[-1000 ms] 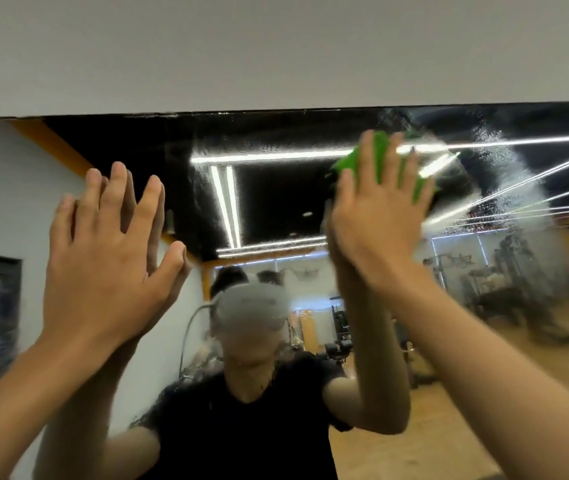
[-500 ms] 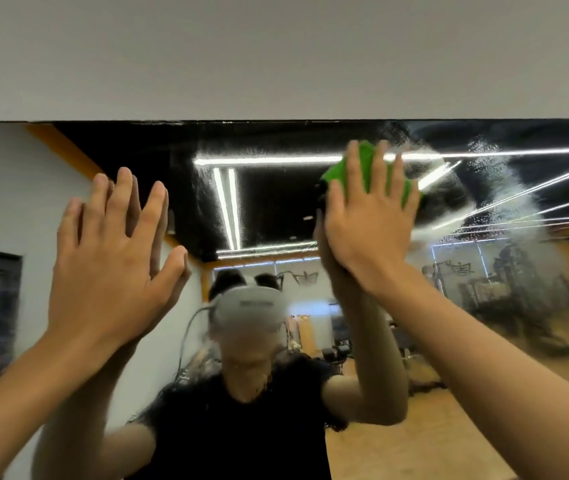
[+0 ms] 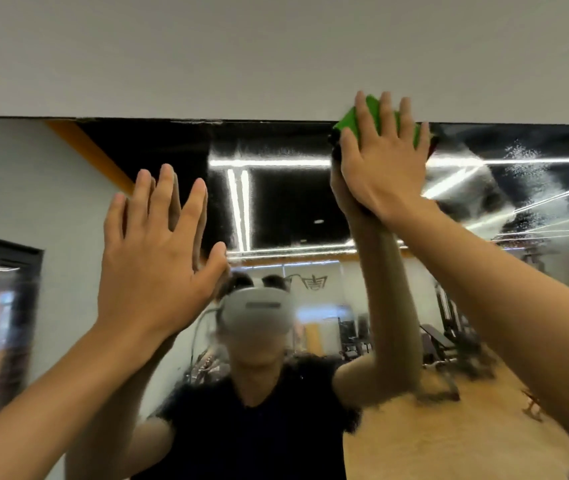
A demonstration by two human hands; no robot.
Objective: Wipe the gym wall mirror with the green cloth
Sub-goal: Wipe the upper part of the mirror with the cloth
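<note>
The right hand (image 3: pixel 383 168) is raised high and pressed flat on the green cloth (image 3: pixel 349 125), holding it against the glass. Its fingers (image 3: pixel 385 112) are straight and a little spread, laid over the cloth rather than curled round it. The thumb lies along the cloth's left edge.

The cloth sits at the very top edge of the mirror (image 3: pixel 293 209), right of centre. It straddles the line where the glass meets the pale wall (image 3: pixel 241 57) above. Green shows between the fingers and at both sides of the hand, and the fingertips reach up over the wall.

The left hand (image 3: pixel 153 268) is lower and well apart from the cloth, on the left part of the mirror. It holds nothing. Its palm faces the glass with the fingers (image 3: pixel 165 202) straight and fanned wide. Their reflection shows just behind them, so the hand appears to rest on the surface, though the contact cannot be told for certain.

Right of the cloth the glass carries whitish, speckled streaks (image 3: pixel 532 164) that cross the reflected ceiling lights. The rest of the mirror shows the person in a black top (image 3: pixel 259 427) with a grey headset (image 3: pixel 259 311) and both forearms lifted. Behind them are a wooden floor (image 3: pixel 432 441) and blurred gym equipment (image 3: pixel 449 337). A dark-framed panel (image 3: pixel 30 271) is visible at the far left.
</note>
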